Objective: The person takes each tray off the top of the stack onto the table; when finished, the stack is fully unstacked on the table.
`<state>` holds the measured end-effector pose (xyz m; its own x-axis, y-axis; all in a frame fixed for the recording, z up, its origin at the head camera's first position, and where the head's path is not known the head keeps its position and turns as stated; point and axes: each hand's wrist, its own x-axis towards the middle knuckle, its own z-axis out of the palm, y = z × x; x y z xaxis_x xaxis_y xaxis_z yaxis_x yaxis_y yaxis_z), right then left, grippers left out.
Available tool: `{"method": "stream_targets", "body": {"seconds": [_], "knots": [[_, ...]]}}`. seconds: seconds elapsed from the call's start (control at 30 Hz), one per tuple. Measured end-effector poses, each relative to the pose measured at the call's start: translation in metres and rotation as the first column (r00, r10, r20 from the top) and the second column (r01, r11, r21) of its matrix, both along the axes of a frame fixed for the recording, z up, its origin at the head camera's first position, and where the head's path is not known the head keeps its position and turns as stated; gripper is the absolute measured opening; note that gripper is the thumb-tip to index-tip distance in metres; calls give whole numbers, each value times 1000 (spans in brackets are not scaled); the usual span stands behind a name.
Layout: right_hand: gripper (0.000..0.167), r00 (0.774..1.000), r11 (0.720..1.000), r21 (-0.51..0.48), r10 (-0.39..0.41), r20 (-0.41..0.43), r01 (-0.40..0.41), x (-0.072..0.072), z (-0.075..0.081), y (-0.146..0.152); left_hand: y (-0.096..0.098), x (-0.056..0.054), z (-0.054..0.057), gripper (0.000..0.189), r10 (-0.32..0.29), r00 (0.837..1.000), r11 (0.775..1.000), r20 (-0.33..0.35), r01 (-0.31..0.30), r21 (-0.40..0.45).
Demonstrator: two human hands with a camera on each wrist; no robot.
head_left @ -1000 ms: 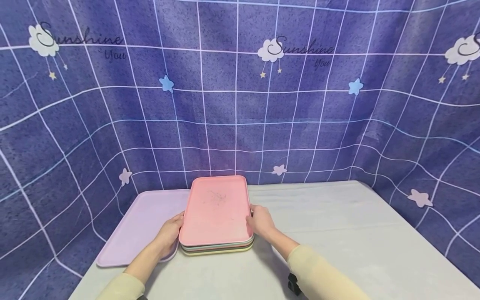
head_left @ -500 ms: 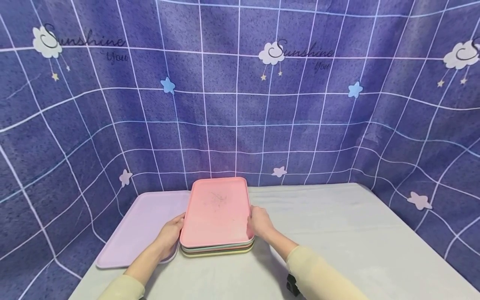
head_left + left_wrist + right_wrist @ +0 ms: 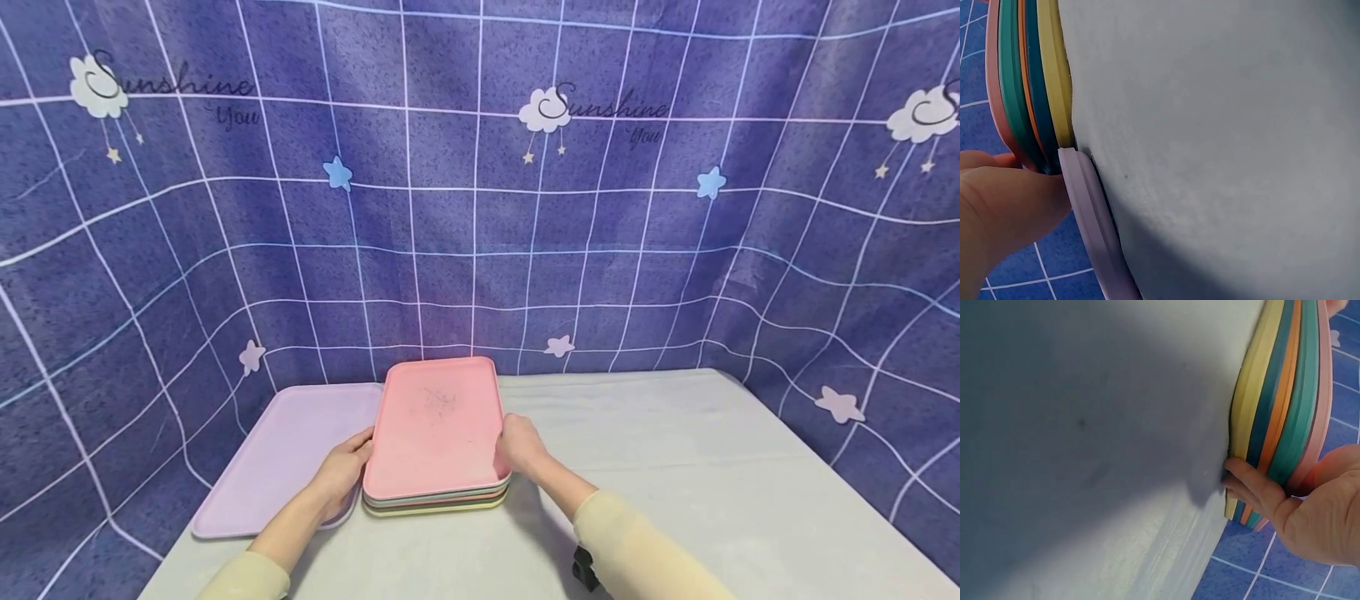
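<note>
A stack of several rectangular trays stands on the table, with a pink tray [image 3: 438, 425] on top. Below the pink one, the edges of a green tray [image 3: 1015, 81], an orange tray [image 3: 1282, 394], a dark blue tray [image 3: 1269, 394] and a yellow tray [image 3: 1254, 387] show. My left hand [image 3: 339, 477] grips the stack's left edge, partly over a flat lilac tray [image 3: 288, 458]. At the right edge my right hand [image 3: 523, 446] holds the stack, its thumb at the pink rim and its fingers across the tray sides. Some fingertips are hidden.
The table [image 3: 675, 467] has a pale cloth and extends right of the stack. A blue gridded curtain [image 3: 600, 275] hangs behind it and along both sides. The lilac tray lies close against the stack's left side.
The upper trays have shifted slightly right over the yellow one, and both hands have moved with them. The lilac tray has stayed in place. The head view has tilted slightly.
</note>
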<state>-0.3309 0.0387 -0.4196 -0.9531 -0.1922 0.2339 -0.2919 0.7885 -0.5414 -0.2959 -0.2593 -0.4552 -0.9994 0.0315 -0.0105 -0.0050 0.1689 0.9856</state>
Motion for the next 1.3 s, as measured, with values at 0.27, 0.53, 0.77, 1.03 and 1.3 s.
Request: {"method": "stream_targets", "body": {"seconds": [0.27, 0.53, 0.77, 1.03, 1.3], "knots": [[13, 1000, 996, -86, 17, 11, -16, -2, -2, 8, 0, 0, 0, 59, 1, 1000, 998, -3, -1, -64], [20, 996, 972, -232, 58, 71, -40, -8, -6, 13, 4, 0, 4, 64, -7, 999, 990, -44, 0, -143], [19, 996, 959, -279, 76, 47, -60, -7, -11, 16, 9, 1, 3, 64, 7, 999, 982, -48, -16, -190], [22, 998, 947, -317, 52, 28, -41, -6, -10, 20, 19, 1, 6, 64, 2, 998, 981, -69, -16, -195], [26, 998, 962, -272, -25, -53, 10, -4, -4, 20, 16, 3, 4, 60, -1, 998, 986, -70, -11, -168]]}}
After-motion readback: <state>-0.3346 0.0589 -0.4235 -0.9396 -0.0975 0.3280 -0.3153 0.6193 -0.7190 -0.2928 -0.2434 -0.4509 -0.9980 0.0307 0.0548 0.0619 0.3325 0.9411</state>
